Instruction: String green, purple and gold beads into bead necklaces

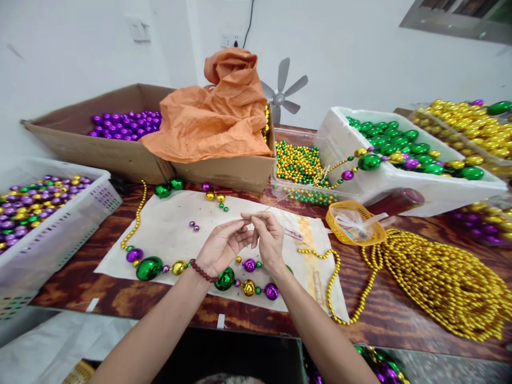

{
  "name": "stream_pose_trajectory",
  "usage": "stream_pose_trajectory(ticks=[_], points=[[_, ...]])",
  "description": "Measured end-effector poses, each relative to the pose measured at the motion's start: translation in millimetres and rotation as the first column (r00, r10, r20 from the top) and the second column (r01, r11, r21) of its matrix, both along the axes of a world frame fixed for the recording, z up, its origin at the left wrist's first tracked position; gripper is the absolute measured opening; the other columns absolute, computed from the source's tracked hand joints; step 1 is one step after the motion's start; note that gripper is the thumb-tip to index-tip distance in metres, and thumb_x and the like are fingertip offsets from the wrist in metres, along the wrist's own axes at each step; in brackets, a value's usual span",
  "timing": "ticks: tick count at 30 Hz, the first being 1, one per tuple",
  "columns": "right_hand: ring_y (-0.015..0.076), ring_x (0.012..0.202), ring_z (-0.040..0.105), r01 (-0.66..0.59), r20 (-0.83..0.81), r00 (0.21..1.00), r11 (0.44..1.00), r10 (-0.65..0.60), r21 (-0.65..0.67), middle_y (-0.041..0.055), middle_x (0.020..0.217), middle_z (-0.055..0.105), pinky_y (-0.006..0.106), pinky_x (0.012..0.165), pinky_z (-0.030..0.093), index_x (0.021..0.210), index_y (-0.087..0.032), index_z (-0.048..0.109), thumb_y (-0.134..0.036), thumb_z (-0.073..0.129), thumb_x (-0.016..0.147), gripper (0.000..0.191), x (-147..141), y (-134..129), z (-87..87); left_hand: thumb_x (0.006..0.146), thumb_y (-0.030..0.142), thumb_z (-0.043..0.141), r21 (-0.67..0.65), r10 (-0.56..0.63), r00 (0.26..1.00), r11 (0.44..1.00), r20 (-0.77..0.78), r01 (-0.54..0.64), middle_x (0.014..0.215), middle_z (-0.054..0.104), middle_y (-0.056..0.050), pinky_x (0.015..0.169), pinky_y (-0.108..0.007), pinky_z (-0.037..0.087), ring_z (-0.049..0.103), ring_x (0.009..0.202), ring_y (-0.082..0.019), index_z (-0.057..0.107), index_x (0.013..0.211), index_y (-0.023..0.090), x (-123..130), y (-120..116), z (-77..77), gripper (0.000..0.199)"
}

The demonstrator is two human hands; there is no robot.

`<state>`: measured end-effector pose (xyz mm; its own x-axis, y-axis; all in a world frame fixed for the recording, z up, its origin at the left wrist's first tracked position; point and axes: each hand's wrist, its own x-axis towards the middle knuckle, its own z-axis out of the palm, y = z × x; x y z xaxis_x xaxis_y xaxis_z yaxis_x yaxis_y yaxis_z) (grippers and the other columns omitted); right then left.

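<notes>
My left hand (224, 242), palm turned up with a red bead bracelet (203, 272) at the wrist, pinches a thin thread (280, 199) at its fingertips. Close against it, my right hand (271, 237) has thumb and fingers closed on the same thread. The thread runs up to the right, towards a beaded strand (348, 175) hanging over the white foam box. Below my hands lies a necklace of green, purple and gold beads (149, 268) on a pale cloth (160, 224); my wrists partly cover it. Small loose beads (194, 226) sit near the cloth's middle.
Behind stand a cardboard box (224, 173) under orange fabric (216, 128), and a clear bin of small beads (298, 162). On the right are the foam box (452, 200), a yellow basket (354, 237) and gold bead strands (444, 282). A white crate (92, 200) stands left.
</notes>
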<state>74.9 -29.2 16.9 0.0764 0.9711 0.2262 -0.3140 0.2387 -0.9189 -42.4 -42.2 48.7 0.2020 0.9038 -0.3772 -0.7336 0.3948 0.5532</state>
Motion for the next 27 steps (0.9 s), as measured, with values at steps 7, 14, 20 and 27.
stream_pose_trajectory(ticks=[7,14,20,27], points=[[0.0024,0.036,0.046,0.007,0.015,1.000,0.999,-0.007,-0.032,0.0055,0.101,0.079,0.016,0.034,0.037,0.084,-0.018,0.066,-0.033,0.067,0.088,0.015,0.3,-0.8,1.9,0.071,0.010,0.080,0.088,0.004,1.000,0.996,-0.031,-0.001,0.075,0.074,-0.005,0.066,-0.023,0.059,0.070,0.067,-0.013,0.075,0.082,0.009,-0.9,-1.6,-3.9,0.012],[0.0037,0.038,0.046,-0.009,-0.004,1.000,0.997,0.009,-0.074,0.0048,0.097,0.078,0.018,0.035,0.037,0.080,-0.018,0.066,-0.033,0.069,0.085,0.016,-0.1,0.6,2.5,0.069,0.021,0.085,0.210,-0.022,0.994,0.977,-0.109,0.044,0.073,0.071,-0.002,0.063,-0.026,0.056,0.067,0.067,-0.013,0.073,0.080,0.012,-2.4,0.3,-9.1,0.018],[0.0028,0.037,0.045,-0.073,-0.038,0.997,0.993,0.069,-0.097,0.0039,0.095,0.078,0.019,0.036,0.036,0.074,-0.018,0.067,-0.029,0.072,0.082,0.015,1.4,-0.2,4.6,0.070,0.027,0.083,0.332,0.037,0.931,0.939,-0.364,0.092,0.069,0.069,-0.001,0.066,-0.026,0.054,0.064,0.064,-0.012,0.072,0.075,0.014,-7.8,5.3,-14.0,0.018],[0.0039,0.037,0.046,-0.097,-0.051,0.995,0.986,0.091,-0.138,0.0034,0.089,0.077,0.019,0.036,0.034,0.072,-0.018,0.069,-0.029,0.075,0.077,0.014,1.8,0.7,2.2,0.070,0.026,0.077,0.465,0.188,0.748,0.867,-0.637,0.179,0.070,0.065,0.000,0.059,-0.025,0.052,0.062,0.061,-0.012,0.067,0.071,0.016,-13.4,10.1,-14.8,0.015]])
